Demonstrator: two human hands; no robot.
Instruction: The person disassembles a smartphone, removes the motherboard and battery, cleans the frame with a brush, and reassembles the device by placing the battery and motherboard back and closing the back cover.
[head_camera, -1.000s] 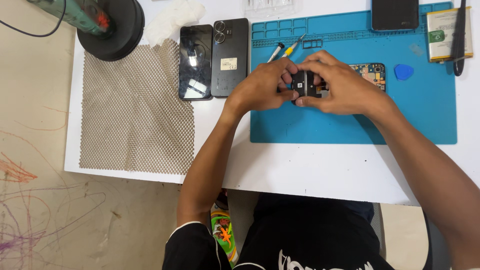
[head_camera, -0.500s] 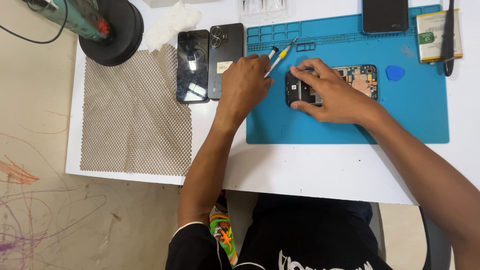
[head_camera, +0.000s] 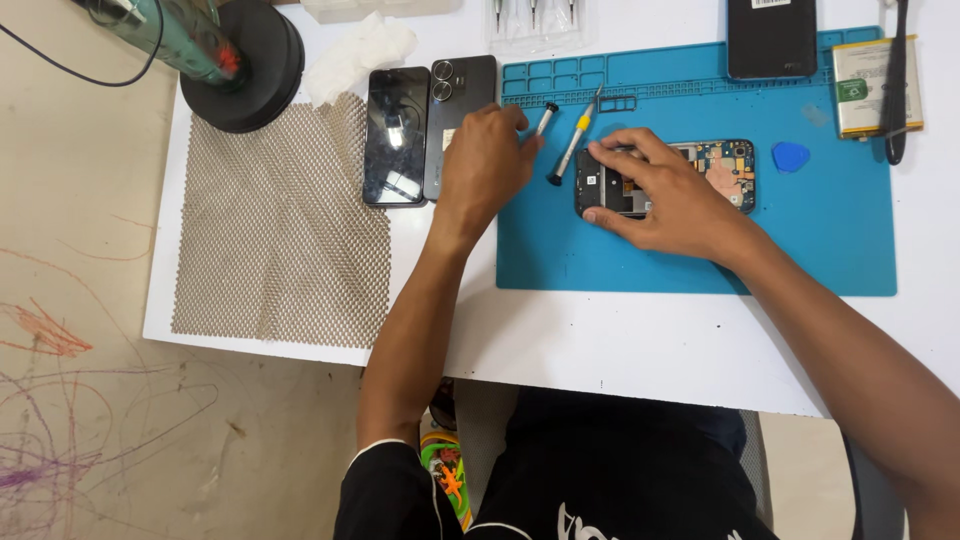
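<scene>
1. Blue silicone forms the work mat (head_camera: 700, 250) on the white table (head_camera: 620, 340); an opened phone (head_camera: 725, 170) with its back removed lies on it, toward the mat's 12 o'clock edge, circuit parts exposed.
2. The right hand (head_camera: 665, 195) is laid flat over the left part of the opened phone, fingers (head_camera: 625, 150) loosely spread and pressed down on it; nothing is gripped.
3. The left hand (head_camera: 485, 165) is seen at 9 o'clock of the phone, resting at the mat's left edge with fingers curled. Its fingertips are beside a small black-capped screwdriver (head_camera: 544, 120); whether it is pinched cannot be told.
4. A yellow-handled screwdriver (head_camera: 572, 148) lies tilted between the two hands, just beside the phone's left end.
5. A dark phone back cover (head_camera: 458, 110) with round camera rings and a glossy black screen panel (head_camera: 395, 135) lie side by side at 9 o'clock of the left hand, off the mat.
6. A flat rectangular battery pack (head_camera: 860, 85), white with a green label patch, is found at the mat's 2 o'clock corner, with a black tool (head_camera: 893, 80) laid across it.
7. A blue pick (head_camera: 790, 157) lies at 3 o'clock of the phone.
8. A dark rectangular device (head_camera: 770, 38) with a small white label sits at the mat's 12 o'clock edge.
</scene>
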